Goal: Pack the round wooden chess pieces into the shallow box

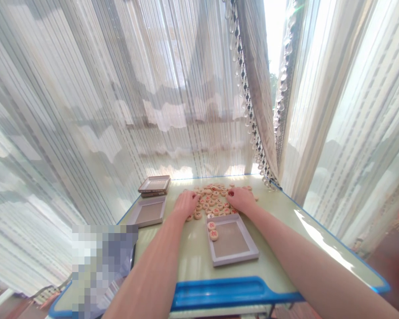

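Many round wooden Chinese chess pieces with red or black characters lie in a loose heap on the table. My left hand is at the heap's left edge, its fingers curled and closed; whatever they may hold is hidden. On the right side of the heap, my right hand pinches a chess piece, mostly covered by the fingers. Nearer to me, between my forearms, is a shallow open box tray. Two red-marked pieces sit along its left wall.
Another shallow box tray lies to the left, with stacked box parts behind it. A blurred-out device is at the table's front left. The table has a blue edge; curtains hang behind it.
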Demonstrator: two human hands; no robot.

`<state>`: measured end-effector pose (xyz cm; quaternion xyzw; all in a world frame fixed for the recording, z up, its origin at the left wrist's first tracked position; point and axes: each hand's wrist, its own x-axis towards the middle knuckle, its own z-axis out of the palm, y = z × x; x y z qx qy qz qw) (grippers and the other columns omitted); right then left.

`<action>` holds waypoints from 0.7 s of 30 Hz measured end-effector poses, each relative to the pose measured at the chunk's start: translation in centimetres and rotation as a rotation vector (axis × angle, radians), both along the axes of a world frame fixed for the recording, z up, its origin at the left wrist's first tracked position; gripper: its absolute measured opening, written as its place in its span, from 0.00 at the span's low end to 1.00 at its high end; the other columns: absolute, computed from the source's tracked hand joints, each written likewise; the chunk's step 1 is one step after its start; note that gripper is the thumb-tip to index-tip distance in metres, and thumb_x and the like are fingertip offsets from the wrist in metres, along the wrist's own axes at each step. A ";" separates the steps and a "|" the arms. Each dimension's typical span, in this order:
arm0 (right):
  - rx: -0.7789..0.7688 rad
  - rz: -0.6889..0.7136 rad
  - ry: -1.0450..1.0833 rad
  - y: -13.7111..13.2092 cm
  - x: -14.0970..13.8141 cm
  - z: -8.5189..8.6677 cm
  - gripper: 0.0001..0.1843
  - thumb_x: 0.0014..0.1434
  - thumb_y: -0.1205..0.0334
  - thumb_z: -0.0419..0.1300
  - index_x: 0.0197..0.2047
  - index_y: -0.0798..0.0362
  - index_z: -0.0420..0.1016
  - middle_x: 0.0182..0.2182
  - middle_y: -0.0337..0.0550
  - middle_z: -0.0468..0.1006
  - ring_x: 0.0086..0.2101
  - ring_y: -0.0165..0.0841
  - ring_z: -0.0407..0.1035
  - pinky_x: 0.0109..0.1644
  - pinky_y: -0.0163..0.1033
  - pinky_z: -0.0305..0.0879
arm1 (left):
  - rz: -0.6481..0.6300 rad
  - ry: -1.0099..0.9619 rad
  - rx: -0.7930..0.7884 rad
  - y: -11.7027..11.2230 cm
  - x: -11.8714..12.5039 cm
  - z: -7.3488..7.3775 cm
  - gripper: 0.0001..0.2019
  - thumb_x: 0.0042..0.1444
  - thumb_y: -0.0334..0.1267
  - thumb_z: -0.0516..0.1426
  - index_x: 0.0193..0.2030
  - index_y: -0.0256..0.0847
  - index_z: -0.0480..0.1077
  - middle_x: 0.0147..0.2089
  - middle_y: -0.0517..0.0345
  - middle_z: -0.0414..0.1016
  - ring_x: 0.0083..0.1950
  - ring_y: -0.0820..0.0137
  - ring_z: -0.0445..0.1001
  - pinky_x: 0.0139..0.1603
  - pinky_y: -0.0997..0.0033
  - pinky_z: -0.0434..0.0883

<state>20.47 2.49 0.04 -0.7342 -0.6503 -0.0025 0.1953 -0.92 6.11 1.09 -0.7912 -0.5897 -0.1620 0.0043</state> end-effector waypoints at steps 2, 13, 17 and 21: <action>0.007 -0.004 0.023 0.1 -0.1 0.0 0.17 0.54 0.56 0.52 0.43 0.49 0.76 0.40 0.46 0.77 0.47 0.44 0.63 0.47 0.45 0.57 | -0.002 0.017 -0.002 0.0 -0.1 -0.1 0.18 0.59 0.43 0.45 0.25 0.40 0.70 0.32 0.52 0.75 0.38 0.66 0.73 0.39 0.71 0.65; 0.087 0.113 0.044 -0.4 0.0 0.3 0.12 0.51 0.65 0.53 0.35 0.48 0.77 0.38 0.39 0.76 0.43 0.38 0.62 0.48 0.40 0.55 | 0.195 0.003 0.143 -0.3 -0.9 1.3 0.16 0.58 0.36 0.45 0.43 0.39 0.72 0.46 0.45 0.73 0.51 0.62 0.69 0.50 0.65 0.64; 0.058 0.096 0.024 -0.6 -0.1 0.5 0.12 0.52 0.63 0.52 0.33 0.48 0.78 0.38 0.41 0.77 0.43 0.39 0.63 0.47 0.41 0.56 | 0.195 0.042 0.036 0.1 -1.5 0.6 0.16 0.58 0.36 0.46 0.45 0.35 0.72 0.45 0.40 0.74 0.51 0.59 0.70 0.50 0.63 0.65; 0.042 0.014 -0.030 -0.6 0.3 0.7 0.15 0.52 0.55 0.53 0.36 0.50 0.78 0.42 0.47 0.75 0.44 0.43 0.65 0.45 0.44 0.59 | 0.178 -0.024 0.011 0.3 -1.4 0.5 0.18 0.56 0.30 0.45 0.48 0.35 0.70 0.48 0.42 0.73 0.51 0.62 0.70 0.50 0.66 0.65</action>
